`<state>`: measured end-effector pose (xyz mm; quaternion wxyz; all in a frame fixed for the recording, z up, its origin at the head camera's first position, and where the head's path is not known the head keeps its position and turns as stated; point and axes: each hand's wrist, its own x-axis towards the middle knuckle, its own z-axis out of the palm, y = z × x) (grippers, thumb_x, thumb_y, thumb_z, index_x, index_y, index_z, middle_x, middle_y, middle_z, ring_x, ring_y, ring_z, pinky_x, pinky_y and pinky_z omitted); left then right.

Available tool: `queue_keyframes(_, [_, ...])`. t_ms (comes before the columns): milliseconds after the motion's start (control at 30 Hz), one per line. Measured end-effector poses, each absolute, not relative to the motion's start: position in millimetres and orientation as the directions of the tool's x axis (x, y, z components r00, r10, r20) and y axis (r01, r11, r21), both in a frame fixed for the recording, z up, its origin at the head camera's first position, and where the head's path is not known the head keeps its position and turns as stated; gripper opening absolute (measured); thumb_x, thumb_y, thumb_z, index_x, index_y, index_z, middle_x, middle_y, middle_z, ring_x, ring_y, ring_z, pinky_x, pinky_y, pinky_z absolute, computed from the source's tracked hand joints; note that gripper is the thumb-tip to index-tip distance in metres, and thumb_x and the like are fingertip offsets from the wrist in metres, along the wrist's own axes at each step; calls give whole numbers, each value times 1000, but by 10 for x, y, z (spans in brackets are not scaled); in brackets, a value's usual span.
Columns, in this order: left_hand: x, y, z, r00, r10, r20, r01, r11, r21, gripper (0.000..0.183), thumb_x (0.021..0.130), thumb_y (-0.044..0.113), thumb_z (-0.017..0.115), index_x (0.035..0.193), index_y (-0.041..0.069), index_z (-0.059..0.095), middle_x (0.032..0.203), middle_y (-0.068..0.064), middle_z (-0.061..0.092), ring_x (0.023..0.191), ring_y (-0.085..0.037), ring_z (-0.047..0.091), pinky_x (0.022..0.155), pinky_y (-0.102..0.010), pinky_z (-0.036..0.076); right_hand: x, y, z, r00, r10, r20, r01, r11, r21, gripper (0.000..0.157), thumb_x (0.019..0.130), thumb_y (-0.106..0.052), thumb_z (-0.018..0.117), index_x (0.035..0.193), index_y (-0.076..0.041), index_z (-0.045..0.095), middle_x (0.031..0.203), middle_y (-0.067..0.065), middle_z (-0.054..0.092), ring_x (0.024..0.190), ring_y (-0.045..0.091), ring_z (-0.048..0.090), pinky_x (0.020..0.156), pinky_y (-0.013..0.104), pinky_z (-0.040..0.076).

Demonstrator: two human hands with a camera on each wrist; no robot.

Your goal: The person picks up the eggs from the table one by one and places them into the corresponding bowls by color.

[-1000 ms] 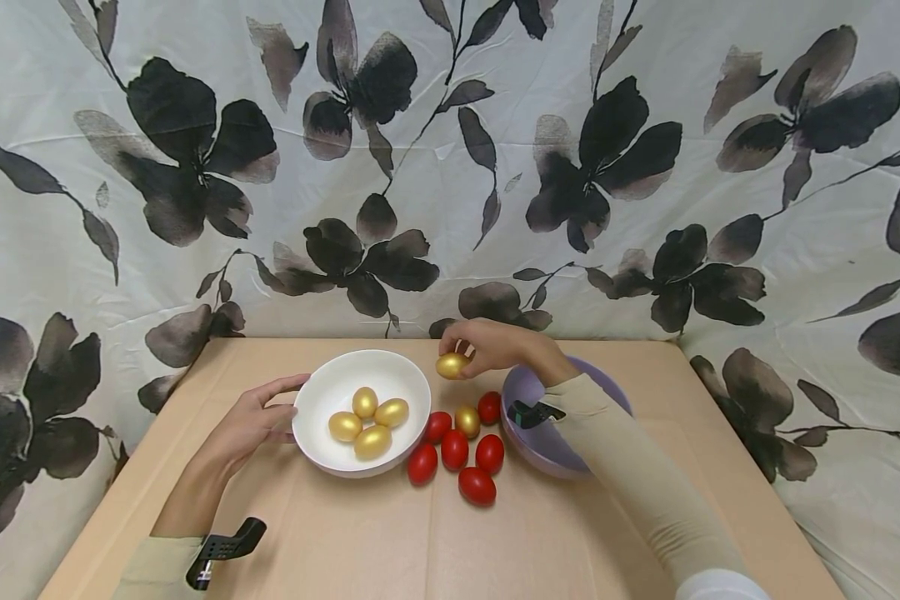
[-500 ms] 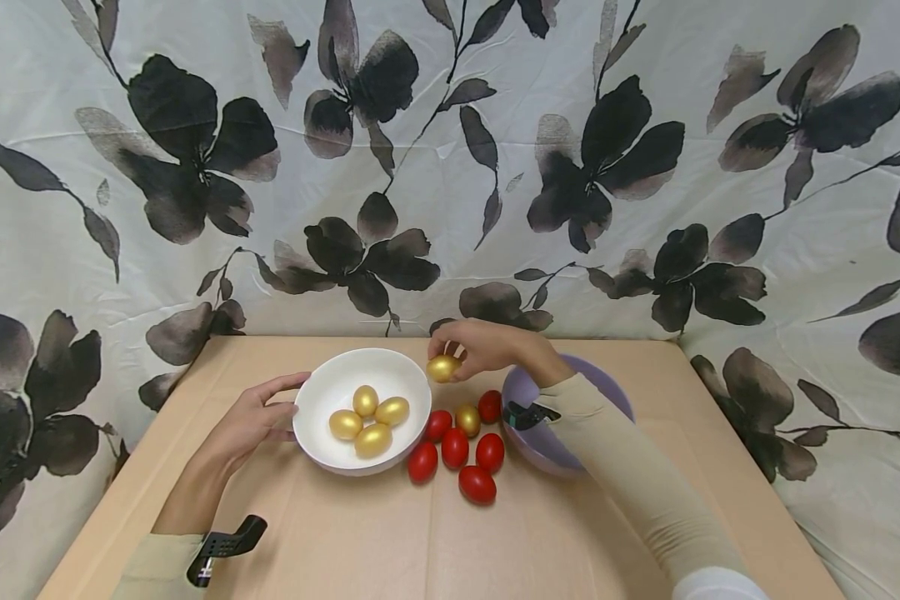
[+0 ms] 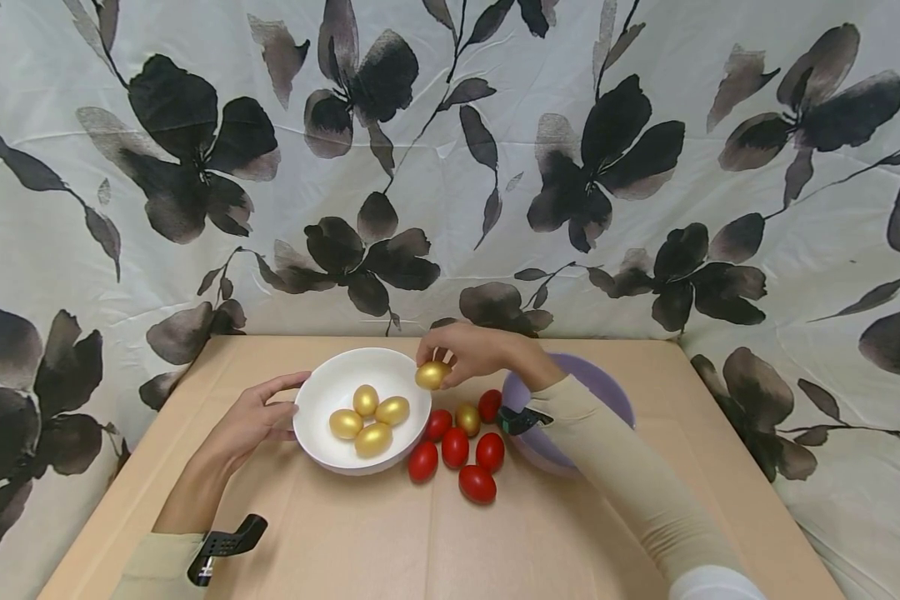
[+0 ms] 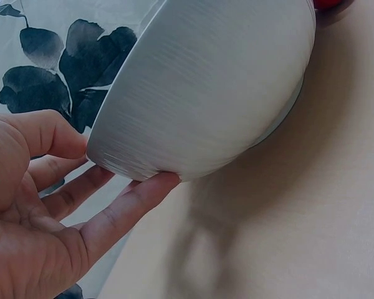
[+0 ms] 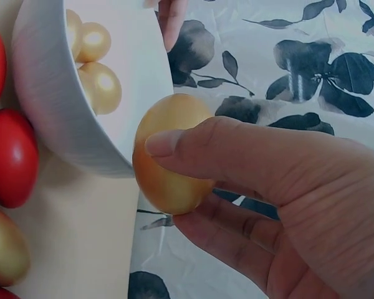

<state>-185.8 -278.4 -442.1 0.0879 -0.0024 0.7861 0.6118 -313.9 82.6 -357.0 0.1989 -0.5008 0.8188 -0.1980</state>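
Note:
A glossy gold egg (image 3: 432, 375) is pinched between the thumb and fingers of my right hand (image 3: 471, 350), at the white bowl's right rim. In the right wrist view, my thumb lies across the gold egg (image 5: 171, 156). The white bowl (image 3: 315, 446) has several gold eggs (image 3: 372, 440) inside. My left hand (image 3: 251, 421) holds this bowl at its left side; in the left wrist view, fingers and thumb touch the bowl's (image 4: 206, 87) rim and outer wall. Several red eggs (image 3: 477, 485) and one gold egg (image 3: 467, 420) lie on the table right of the bowl.
A purple bowl (image 3: 607, 387) stands on the right, partly hidden under my right forearm. The light wooden table (image 3: 345, 542) ends at a floral cloth (image 3: 450, 183) behind it. Red eggs lie close between the two bowls.
My right hand has moved left with the gold egg, from beside the white bowl to its right rim. The left hand and both bowls stay where they were.

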Motion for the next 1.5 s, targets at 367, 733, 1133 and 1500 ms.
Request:
queue_keyframes(367, [-1857,-2785,-4429,-984,108,-138,-110,232,966,60,95,1,57,153,3,41,158,-25,34,106,-30,67,79,-50,62,-3074,749,-3556,-423,-892,-159,-730,440,-523,37,83,-6,82,116,-14,67,112,-3,66,106,15,64,92,31,58])
queue_keyframes(733, [-1859,-2787,-4434,-984,113,-135,-108,216,970,60,95,-1,55,153,1,41,156,-26,35,102,-29,68,78,-51,62,-3066,673,-3579,-390,-906,-161,-752,415,-512,38,84,-7,82,117,-16,67,114,-4,64,107,13,63,89,20,56])
queue_keyframes(1133, [-1857,-2789,-4431,-984,114,-138,-112,211,971,61,95,1,57,154,3,41,157,-25,35,101,-29,69,78,-50,62,-3040,573,-3602,-357,-920,-163,-760,388,-521,35,84,-4,80,115,-13,68,113,-2,65,106,16,63,90,22,56])
queue_keyframes(1500, [-1859,-2788,-4420,-985,100,-141,-114,235,965,60,96,4,58,154,6,42,159,-23,34,111,-33,65,80,-50,62,-3025,502,-3638,-348,-920,-181,-748,388,-538,34,85,-2,78,116,-14,68,112,-3,65,108,17,63,91,22,56])
